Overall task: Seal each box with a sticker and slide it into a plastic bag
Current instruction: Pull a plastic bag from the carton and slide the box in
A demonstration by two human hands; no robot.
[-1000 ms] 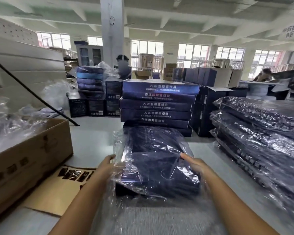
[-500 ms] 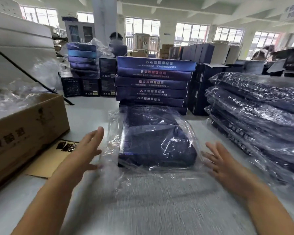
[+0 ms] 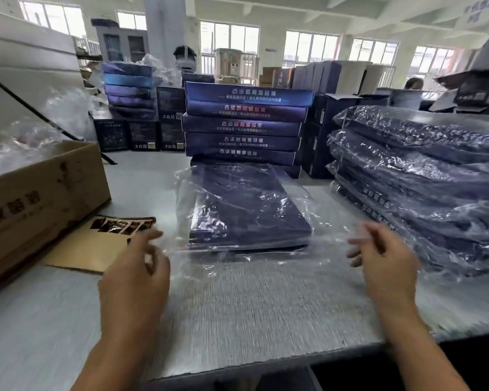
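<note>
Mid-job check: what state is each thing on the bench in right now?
plastic bag, mouth open toward the person.
box, lying flat, inside the plastic bag.
left hand, at the mouth's left edge; grip blurred.
right hand, at the mouth's right edge; grip blurred.
bare box stack, unbagged.
bagged pile, wrapped, stacked at right.
carton, open-topped.
sticker sheet, flat, stickers left on it.

A factory packing hall: stacked flat dark-blue printed cardboard boxes (image 3: 246, 122), a brown corrugated cardboard carton (image 3: 40, 198), a long grey worktable (image 3: 237, 306), a white concrete pillar (image 3: 164, 38), wide multi-pane windows (image 3: 311, 49)
</note>
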